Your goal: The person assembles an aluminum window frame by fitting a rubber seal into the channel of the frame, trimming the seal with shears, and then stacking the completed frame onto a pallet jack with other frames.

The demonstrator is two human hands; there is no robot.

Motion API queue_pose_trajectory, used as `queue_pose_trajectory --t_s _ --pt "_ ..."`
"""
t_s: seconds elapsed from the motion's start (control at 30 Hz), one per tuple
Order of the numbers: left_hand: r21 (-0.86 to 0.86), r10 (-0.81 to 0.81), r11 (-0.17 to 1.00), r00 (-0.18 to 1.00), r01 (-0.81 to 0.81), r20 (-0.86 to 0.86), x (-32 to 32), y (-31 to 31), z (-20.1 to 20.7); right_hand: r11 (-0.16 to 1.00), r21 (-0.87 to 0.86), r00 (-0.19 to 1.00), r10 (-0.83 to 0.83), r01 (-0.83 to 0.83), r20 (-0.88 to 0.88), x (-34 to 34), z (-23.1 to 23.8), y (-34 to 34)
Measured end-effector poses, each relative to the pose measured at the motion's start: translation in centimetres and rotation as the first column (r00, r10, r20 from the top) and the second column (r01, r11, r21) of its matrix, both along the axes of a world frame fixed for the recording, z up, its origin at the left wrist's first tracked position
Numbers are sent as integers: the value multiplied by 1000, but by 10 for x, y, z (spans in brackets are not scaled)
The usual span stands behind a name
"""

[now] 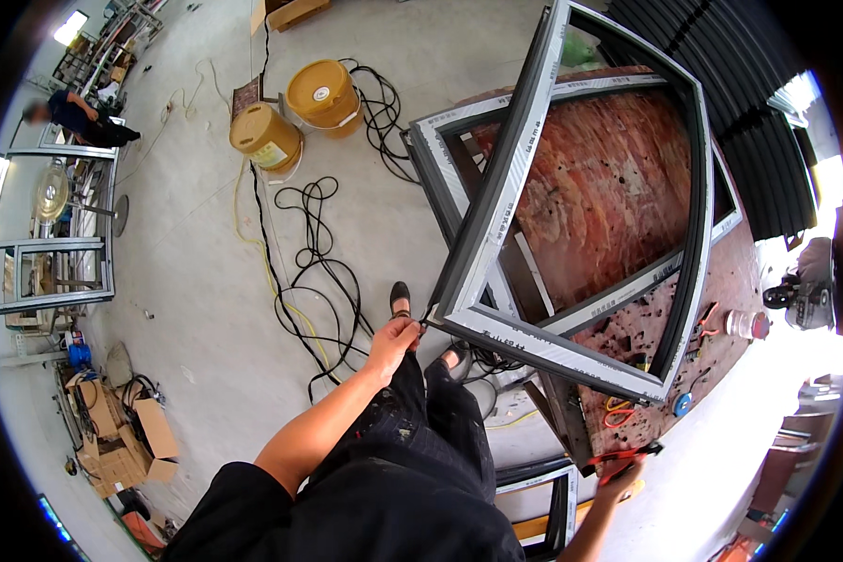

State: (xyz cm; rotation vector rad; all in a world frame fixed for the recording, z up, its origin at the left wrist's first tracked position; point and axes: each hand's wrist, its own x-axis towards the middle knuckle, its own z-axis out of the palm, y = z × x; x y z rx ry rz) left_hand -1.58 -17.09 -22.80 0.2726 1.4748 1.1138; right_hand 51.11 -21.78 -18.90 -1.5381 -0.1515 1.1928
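My left hand [395, 347] is closed, fingertips pinched together at the near left corner of a grey window frame [506, 215] with black edges and a printed protective film. Something small and dark shows at the fingertips, too small to name. The frame lies tilted across a second film-covered frame [618, 290] on a worn reddish worktable [618, 169]. At the table's near right edge, my right hand [620, 480] is wrapped round red-handled pliers [616, 456], their black head pointing away to the right.
Tools, orange-handled scissors [616, 412], a blue tape roll [683, 404] and a jar [747, 324] lie on the table. Black cables [318, 272] coil over the floor by my feet. Beyond stand two yellow buckets [323, 96]. A person [84, 117] stands far left.
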Motion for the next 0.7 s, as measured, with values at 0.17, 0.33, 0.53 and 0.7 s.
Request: queue_pose_trajectory --t_s 0.17,0.33,0.53,0.7 --pt "-2 -40 999 999 40 11 -2 4 -4 842 -52 832 519 -537 -195 -165 48 -13" --pt "-5 -131 991 990 130 -56 -8 6 -3 252 -235 234 967 -939 103 -291 37 43" --pt "20 -276 953 892 302 -358 -20 12 22 37 -360 -85 945 -932 317 -350 7 99" --pt "84 -289 903 741 421 -606 -32 19 31 -27 -341 -121 959 -940 258 -361 7 115"
